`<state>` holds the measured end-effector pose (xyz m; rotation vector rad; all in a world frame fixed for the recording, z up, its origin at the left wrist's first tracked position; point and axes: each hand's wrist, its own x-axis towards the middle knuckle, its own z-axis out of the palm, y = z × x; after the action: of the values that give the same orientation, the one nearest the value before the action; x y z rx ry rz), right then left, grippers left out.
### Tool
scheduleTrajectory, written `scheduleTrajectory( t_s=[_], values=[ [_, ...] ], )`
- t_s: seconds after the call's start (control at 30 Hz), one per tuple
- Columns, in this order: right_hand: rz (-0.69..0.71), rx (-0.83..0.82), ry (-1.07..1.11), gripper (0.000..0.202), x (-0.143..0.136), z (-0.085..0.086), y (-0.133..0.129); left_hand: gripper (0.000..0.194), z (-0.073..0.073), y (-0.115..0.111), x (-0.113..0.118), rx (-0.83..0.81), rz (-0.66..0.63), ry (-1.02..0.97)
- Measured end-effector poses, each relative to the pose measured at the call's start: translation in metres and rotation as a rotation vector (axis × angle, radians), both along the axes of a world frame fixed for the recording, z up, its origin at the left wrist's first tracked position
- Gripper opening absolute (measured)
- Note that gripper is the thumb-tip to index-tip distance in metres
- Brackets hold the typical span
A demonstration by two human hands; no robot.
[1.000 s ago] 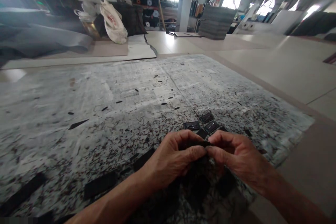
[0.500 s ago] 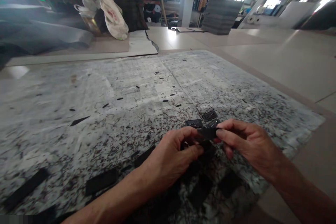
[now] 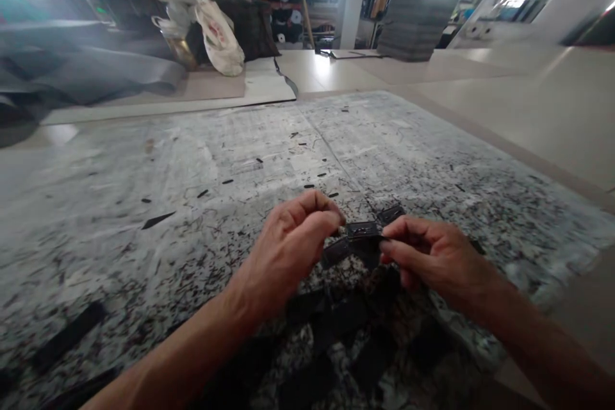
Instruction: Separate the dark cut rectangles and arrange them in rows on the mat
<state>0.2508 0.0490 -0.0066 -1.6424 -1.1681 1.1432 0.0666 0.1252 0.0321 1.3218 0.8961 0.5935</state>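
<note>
Fingers of right hand pinch black piece at its 2 o'clock corner; left hand, at 10 o'clock, curled nearly closed, contents unclear; piece probably light, semi-stiff, best edge-held.

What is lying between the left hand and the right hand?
The head view shows a small black framed piece between left hand and right hand, which pinches a dark piece.
</note>
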Motion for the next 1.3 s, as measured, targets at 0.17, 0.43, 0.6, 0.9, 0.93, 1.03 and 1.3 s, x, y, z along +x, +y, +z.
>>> scheduleTrajectory(
  t_s=[0.17,0.43,0.6,0.9,0.93,1.03,1.3],
  values=[
    [0.003,0.066,0.146,0.021,-0.004,0.008,-0.001,0.016,0.001,-0.001,0.001,0.345,-0.244,0.262],
    [0.001,0.108,0.268,0.02,-0.005,0.013,0.004,0.027,-0.011,-0.003,0.004,0.373,-0.324,0.252],
    [0.048,0.077,0.23,0.022,-0.011,0.008,0.014,0.028,-0.011,-0.004,-0.007,0.385,-0.336,0.321],
    [0.116,0.114,-0.236,0.011,-0.018,-0.012,0.019,0.027,-0.028,-0.01,-0.051,1.219,-0.366,0.632],
    [0.122,0.126,-0.267,0.01,-0.019,-0.013,0.019,0.026,-0.033,-0.014,-0.055,1.325,-0.372,0.584],
    [0.128,0.172,-0.351,0.01,-0.022,-0.014,0.02,0.013,-0.049,-0.028,-0.064,1.464,-0.432,0.588],
    [0.134,0.305,-0.552,0.008,-0.027,-0.015,0.019,0.053,-0.06,-0.033,-0.062,1.465,-0.495,0.724]
  ],
)
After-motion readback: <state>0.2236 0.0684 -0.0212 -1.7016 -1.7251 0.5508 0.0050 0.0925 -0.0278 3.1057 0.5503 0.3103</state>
